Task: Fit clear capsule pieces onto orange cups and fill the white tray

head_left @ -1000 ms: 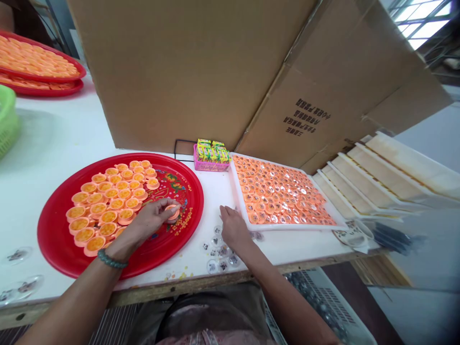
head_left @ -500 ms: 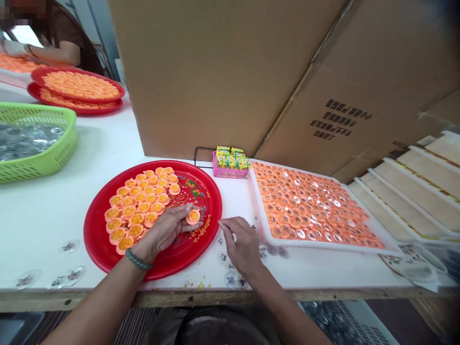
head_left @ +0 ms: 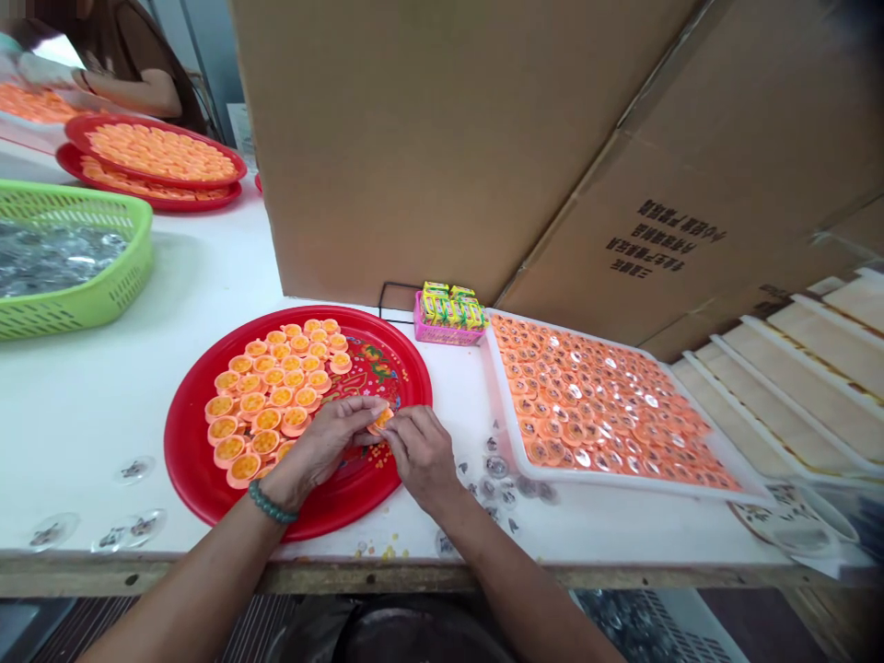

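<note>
My left hand (head_left: pixel 338 435) pinches a small orange cup-shaped piece (head_left: pixel 380 421) with yellow bits inside, over the right part of a red round tray (head_left: pixel 190 451). My right hand (head_left: pixel 423 453) is closed, thumb and fingertips together at the right edge of that cup. Whatever those right fingertips pinch is hidden. Several similar orange cups (head_left: pixel 281 396) with yellow filling lie in rows on the tray's left half. Clear round discs with small dark prints (head_left: pixel 495 467) are scattered on the table, just right of my right hand.
A white tray (head_left: pixel 503 405) of disc-topped orange pieces stands right; a pink basket (head_left: pixel 447 334) of small yellow packets sits behind. Cardboard (head_left: pixel 442 147) walls the back. A green basket (head_left: pixel 128 285) of clear pieces is left. Beyond, a person (head_left: pixel 148 83) sits near stacked red trays (head_left: pixel 238 184).
My right hand has moved left and up from beside the red tray's rim to the cup in my left hand. The view has shifted slightly.
</note>
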